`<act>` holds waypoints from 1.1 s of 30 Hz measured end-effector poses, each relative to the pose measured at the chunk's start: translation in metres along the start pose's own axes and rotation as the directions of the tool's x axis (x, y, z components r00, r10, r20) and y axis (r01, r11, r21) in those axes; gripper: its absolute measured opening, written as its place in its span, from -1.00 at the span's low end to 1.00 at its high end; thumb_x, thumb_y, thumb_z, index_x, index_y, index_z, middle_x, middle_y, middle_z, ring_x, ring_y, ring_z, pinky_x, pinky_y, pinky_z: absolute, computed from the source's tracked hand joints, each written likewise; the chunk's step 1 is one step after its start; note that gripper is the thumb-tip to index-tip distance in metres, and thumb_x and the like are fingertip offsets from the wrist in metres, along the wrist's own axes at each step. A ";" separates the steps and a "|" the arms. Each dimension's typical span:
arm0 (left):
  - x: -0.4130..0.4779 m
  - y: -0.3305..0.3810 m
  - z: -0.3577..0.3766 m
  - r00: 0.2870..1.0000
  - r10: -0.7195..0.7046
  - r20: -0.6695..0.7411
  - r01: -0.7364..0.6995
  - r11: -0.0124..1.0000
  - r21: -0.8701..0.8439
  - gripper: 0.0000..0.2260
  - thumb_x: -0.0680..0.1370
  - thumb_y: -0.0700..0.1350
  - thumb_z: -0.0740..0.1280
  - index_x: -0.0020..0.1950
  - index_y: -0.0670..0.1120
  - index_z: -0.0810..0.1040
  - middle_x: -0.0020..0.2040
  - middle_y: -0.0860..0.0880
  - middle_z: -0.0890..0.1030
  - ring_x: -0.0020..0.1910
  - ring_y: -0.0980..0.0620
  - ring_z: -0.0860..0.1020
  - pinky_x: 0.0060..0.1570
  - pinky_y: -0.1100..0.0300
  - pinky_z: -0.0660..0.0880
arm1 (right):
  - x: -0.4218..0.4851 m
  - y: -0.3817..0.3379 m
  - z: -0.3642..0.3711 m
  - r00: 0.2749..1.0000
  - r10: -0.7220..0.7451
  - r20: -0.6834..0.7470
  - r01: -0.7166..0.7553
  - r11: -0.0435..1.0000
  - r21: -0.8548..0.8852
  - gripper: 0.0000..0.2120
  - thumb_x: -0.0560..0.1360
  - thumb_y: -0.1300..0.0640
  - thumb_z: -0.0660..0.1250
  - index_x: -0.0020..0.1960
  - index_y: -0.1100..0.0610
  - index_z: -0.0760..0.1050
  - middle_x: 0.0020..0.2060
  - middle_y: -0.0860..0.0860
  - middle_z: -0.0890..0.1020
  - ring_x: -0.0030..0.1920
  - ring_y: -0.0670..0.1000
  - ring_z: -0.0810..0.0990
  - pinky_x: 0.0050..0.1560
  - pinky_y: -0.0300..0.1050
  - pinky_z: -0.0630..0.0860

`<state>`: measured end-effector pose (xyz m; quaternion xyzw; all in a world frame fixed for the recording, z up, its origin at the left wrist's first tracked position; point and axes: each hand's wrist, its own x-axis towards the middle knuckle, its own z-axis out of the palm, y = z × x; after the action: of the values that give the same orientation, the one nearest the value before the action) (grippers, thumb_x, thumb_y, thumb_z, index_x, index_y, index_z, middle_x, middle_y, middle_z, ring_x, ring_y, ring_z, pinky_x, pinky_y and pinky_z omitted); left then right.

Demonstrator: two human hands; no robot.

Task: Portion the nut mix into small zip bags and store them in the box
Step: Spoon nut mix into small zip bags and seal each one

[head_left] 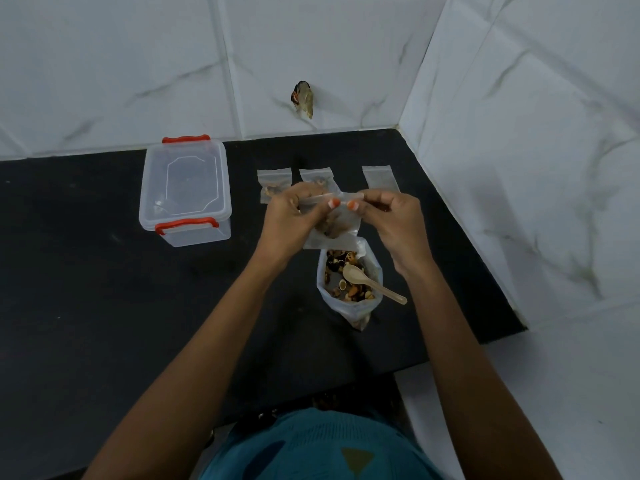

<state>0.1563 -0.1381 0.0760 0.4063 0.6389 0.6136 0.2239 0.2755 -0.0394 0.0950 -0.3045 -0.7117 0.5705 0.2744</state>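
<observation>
Both hands were raised over the black counter (86, 289). The left hand (294, 216) and right hand (394, 220) each pinched the top strip of one small zip bag (341, 225), thumbs facing each other along the seal. The bag hung between the hands with a portion of nuts in its lower half. Whether the seal was fully pressed closed could not be told.

Directly below it, the large bag (360, 311) of nut mix (346, 292) stood open on the counter. A pale spoon (374, 284) rested in it, bowl on the mix and handle over the right rim.

Behind the hands, three more small bags lay in a row near the wall (311, 46). There was a filled bag at left (272, 183), a second filled bag (317, 176) partly hidden by the hands, and a flat bag (379, 176) at right, set apart from the others.

The clear box (187, 192) with red clips stood well to the left of the bags, lid on.
</observation>
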 end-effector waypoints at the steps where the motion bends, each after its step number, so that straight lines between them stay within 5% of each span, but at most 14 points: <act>1: 0.000 0.001 0.001 1.000 0.004 -0.003 -0.004 1.000 0.005 -0.92 0.51 -0.21 0.32 -0.04 -0.05 0.52 -0.10 0.12 0.54 -0.14 0.34 0.56 -0.15 0.41 0.52 | 0.000 0.000 -0.001 1.000 0.010 -0.003 -0.010 1.000 0.027 -0.90 0.43 0.26 0.38 -0.07 0.13 0.58 -0.16 -0.02 0.64 -0.14 -0.17 0.63 -0.12 -0.32 0.56; 4: 0.001 0.003 0.001 1.000 -0.007 -0.023 0.007 1.000 0.003 -0.90 0.51 -0.21 0.32 -0.02 -0.03 0.52 -0.11 0.15 0.54 -0.14 0.39 0.55 -0.18 0.44 0.50 | 0.001 0.000 -0.004 0.999 0.044 -0.009 -0.043 0.996 0.072 -0.90 0.44 0.27 0.36 -0.06 0.16 0.57 -0.16 -0.01 0.64 -0.13 -0.15 0.64 -0.12 -0.31 0.57; 10: 0.000 0.005 0.003 1.000 -0.007 0.012 0.008 0.999 -0.040 -0.87 0.50 -0.24 0.32 -0.09 0.00 0.52 -0.12 0.12 0.56 -0.15 0.33 0.58 -0.18 0.42 0.52 | 0.003 -0.002 0.001 1.000 0.010 -0.002 -0.010 0.993 -0.118 -0.88 0.53 0.25 0.25 0.03 0.17 0.52 -0.17 -0.09 0.56 -0.15 -0.21 0.54 -0.16 -0.46 0.50; 16: 0.005 -0.001 -0.002 1.000 -0.001 -0.018 0.001 1.000 0.006 -0.89 0.50 -0.21 0.33 0.01 -0.10 0.54 -0.10 0.09 0.57 -0.12 0.30 0.59 -0.17 0.40 0.53 | 0.001 -0.001 -0.006 0.992 0.044 0.122 -0.045 0.999 0.001 -0.89 0.52 0.17 0.27 0.02 0.10 0.53 -0.05 0.02 0.62 0.00 -0.08 0.60 0.04 -0.22 0.55; 19: 0.006 0.000 -0.001 1.000 0.023 -0.014 -0.023 0.999 0.031 -0.89 0.50 -0.22 0.33 0.02 -0.15 0.55 -0.13 0.10 0.58 -0.15 0.31 0.58 -0.18 0.41 0.52 | 0.001 -0.001 -0.006 0.983 0.060 0.175 -0.069 0.997 0.042 -0.82 0.49 0.19 0.30 0.09 0.13 0.53 -0.06 -0.02 0.63 -0.03 -0.17 0.61 -0.03 -0.32 0.54; 23: 0.005 0.003 0.002 0.997 0.058 0.046 -0.058 0.998 0.002 -0.89 0.50 -0.24 0.32 -0.08 -0.04 0.55 -0.13 0.09 0.58 -0.16 0.27 0.59 -0.16 0.38 0.53 | 0.004 0.002 -0.002 0.996 0.020 0.091 -0.015 0.998 -0.054 -0.86 0.48 0.28 0.31 0.00 0.14 0.56 -0.08 0.01 0.63 -0.03 -0.14 0.60 -0.05 -0.33 0.54; 28: 0.004 0.005 0.004 0.993 0.071 0.093 -0.066 0.996 -0.060 -0.85 0.47 -0.29 0.33 -0.07 -0.04 0.54 -0.11 0.07 0.56 -0.13 0.28 0.58 -0.14 0.38 0.53 | 0.006 0.001 -0.001 1.000 0.007 -0.025 -0.006 0.999 0.044 -0.82 0.44 0.38 0.26 -0.19 0.14 0.55 -0.19 -0.02 0.59 -0.10 -0.14 0.56 -0.11 -0.38 0.51; 33: 0.003 -0.002 0.000 0.999 0.020 0.050 -0.015 0.996 -0.093 -0.87 0.49 -0.26 0.32 -0.07 -0.04 0.55 -0.09 0.07 0.60 -0.07 0.18 0.61 -0.10 0.29 0.56 | 0.005 0.000 -0.004 0.999 0.048 -0.015 -0.047 0.996 0.076 -0.84 0.46 0.36 0.27 -0.16 0.14 0.55 -0.16 0.00 0.60 -0.07 -0.10 0.57 -0.10 -0.31 0.54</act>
<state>0.1541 -0.1351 0.0743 0.4166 0.6002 0.6339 0.2535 0.2746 -0.0329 0.0956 -0.3156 -0.6798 0.6008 0.2781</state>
